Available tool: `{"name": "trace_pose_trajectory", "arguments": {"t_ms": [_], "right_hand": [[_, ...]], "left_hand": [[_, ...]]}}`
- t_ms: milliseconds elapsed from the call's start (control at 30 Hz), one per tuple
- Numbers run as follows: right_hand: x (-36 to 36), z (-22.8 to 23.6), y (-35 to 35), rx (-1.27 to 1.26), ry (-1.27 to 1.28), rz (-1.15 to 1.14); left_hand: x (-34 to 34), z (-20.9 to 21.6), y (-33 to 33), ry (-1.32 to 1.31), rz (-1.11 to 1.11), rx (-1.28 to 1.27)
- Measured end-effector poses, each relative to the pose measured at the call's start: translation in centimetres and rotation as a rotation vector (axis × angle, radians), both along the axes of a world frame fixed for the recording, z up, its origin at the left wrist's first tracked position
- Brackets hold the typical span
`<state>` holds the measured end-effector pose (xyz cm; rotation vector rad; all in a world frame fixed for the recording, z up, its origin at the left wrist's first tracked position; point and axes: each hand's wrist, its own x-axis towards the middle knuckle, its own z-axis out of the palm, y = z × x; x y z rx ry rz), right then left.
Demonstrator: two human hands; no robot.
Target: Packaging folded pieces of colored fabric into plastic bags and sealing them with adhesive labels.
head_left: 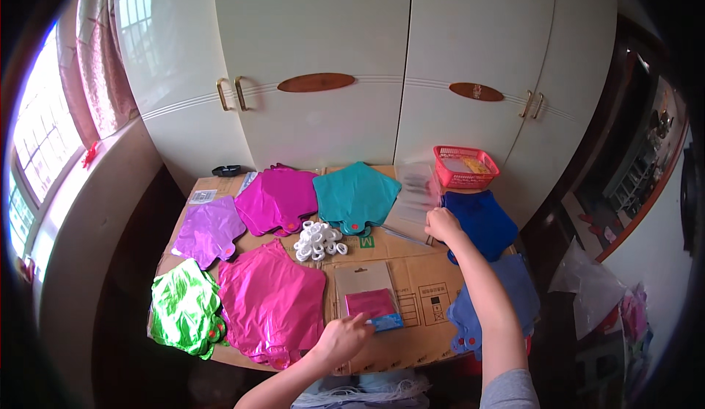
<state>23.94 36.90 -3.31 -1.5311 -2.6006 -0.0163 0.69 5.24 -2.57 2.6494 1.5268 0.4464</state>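
My left hand (344, 340) is at the near edge of a clear packet (364, 275), its fingers partly stretched out over the packet's lower left corner. Inside the packet lie a folded shiny pink sheet (371, 304) and a blue strip (388, 322). My right hand (442, 225) is closed at the right edge of a stack of clear plastic bags (413, 200). Its fingertips are partly hidden, so whatever they pinch cannot be made out. Just right of that hand is a pile of dark blue foil balloons (481, 222).
Flat foil balloons in teal (356, 192), magenta (275, 196), lilac (208, 225), green (183, 306), pink (273, 299) and dull blue (503, 291) cover the cardboard (422, 343). White rings (317, 240) are heaped mid-table. A red basket (466, 181) stands at the back right, before white cupboards (316, 27).
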Motion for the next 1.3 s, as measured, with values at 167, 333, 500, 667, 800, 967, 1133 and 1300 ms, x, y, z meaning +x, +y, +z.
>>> {"name": "trace_pose_trajectory", "arguments": {"t_ms": [167,333,500,667,800,967,1133,1300], "right_hand": [[0.4,0.7,-0.1,-0.012,0.018,0.181],[1.3,1.7,-3.9,0.132,0.115,0.126],[0.6,5.2,-18.1,-0.173,0.649,0.243],[1.2,3.8,-30.2,-0.537,0.686,0.326],[-0.2,0.6,-32.8,-0.502,0.767,0.263],[-1.7,-1.2,-33.2,-0.239,0.701,0.131],[-2.0,-1.5,-32.9,-0.115,0.595,0.004],[-3.0,-1.7,-30.9,-0.057,0.596,-0.006]], "left_hand": [[-0.3,-0.5,0.5,0.013,-0.031,0.051],[0.0,-0.5,1.2,0.043,-0.076,0.130],[-0.1,-0.6,0.9,0.119,-0.058,0.181],[0.0,-0.3,0.9,0.086,-0.053,0.218],[0.1,-0.3,1.0,0.108,-0.055,0.220],[0.0,-0.6,0.6,0.119,-0.056,0.215],[0.2,-0.3,0.1,0.159,-0.108,0.184],[0.4,-0.1,0.0,0.168,-0.122,0.181]]}}
